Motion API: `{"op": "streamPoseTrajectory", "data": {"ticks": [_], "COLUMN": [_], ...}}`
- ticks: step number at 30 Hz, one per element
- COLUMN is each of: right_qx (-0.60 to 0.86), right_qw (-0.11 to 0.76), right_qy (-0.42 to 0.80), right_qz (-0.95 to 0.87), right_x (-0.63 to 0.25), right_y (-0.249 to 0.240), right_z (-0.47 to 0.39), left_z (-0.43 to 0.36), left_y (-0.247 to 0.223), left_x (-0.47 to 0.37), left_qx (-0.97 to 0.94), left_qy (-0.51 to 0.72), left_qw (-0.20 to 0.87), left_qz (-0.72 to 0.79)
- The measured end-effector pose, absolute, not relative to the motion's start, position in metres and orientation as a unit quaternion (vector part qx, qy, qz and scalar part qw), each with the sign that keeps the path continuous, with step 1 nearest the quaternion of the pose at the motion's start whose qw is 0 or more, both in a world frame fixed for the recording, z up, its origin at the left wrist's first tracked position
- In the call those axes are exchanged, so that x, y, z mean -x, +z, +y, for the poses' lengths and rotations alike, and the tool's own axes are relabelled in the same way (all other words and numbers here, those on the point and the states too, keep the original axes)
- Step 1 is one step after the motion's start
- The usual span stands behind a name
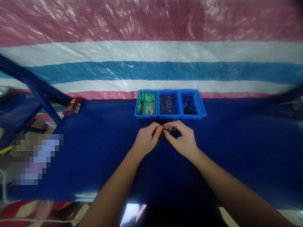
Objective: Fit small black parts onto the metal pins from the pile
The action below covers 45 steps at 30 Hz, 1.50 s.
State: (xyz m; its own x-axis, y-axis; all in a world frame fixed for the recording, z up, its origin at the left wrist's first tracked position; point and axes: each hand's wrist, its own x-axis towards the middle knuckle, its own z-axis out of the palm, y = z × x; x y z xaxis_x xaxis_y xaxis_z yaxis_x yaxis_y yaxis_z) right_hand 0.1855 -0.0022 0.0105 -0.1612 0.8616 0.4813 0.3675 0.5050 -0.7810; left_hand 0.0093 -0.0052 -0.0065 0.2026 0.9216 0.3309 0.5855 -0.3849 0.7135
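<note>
My left hand (148, 138) and my right hand (183, 138) meet at their fingertips above the blue table. Both are closed in a pinch, thumb against finger; whatever lies between the tips is too small to make out. Beneath and behind the fingers is a small pile of thin dark and brassy pieces (158, 144), partly hidden by my hands. Just beyond stand three joined blue bins. The left bin (139, 117) holds green packets and small pale pieces, the middle bin (169, 117) thin brassy pieces, and the right bin (201, 110) dark pieces.
A striped plastic sheet (151, 71) hangs behind the blue table (99, 151). Near the table's back left corner sits a small red box (73, 106), beside a blue metal frame (44, 102). A blurred-out patch covers part of the left side.
</note>
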Motion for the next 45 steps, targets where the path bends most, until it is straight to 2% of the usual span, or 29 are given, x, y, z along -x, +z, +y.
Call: {"op": "streamPoseTrajectory", "data": {"ticks": [9,19,25,34,45], "right_qx": [0.463,0.448,0.465,0.453,0.477], "right_qw": [0.495,0.476,0.455,0.455,0.438], "right_qy": [0.292,0.269,0.274,0.268,0.262], "right_qz": [-0.675,-0.708,-0.708,-0.718,-0.716], "right_x": [-0.1858,-0.1859,-0.1870,-0.1862,-0.1877], "right_y": [0.0085,0.0116,0.0116,0.0111,0.0117], "right_z": [-0.0021,-0.0010,-0.0003,-0.0008,-0.0003], "left_z": [-0.0059,-0.0047,-0.0070,-0.0057,-0.0073], "left_y": [-0.0068,-0.0058,-0.0063,-0.0057,-0.0075], "left_x": [-0.0094,-0.0084,-0.0103,-0.0086,-0.0104], "left_qx": [-0.723,-0.750,-0.727,-0.747,-0.729], "left_qy": [0.396,0.362,0.382,0.366,0.388], "left_qw": [0.261,0.214,0.250,0.221,0.242], "left_qz": [0.502,0.511,0.513,0.510,0.510]}}
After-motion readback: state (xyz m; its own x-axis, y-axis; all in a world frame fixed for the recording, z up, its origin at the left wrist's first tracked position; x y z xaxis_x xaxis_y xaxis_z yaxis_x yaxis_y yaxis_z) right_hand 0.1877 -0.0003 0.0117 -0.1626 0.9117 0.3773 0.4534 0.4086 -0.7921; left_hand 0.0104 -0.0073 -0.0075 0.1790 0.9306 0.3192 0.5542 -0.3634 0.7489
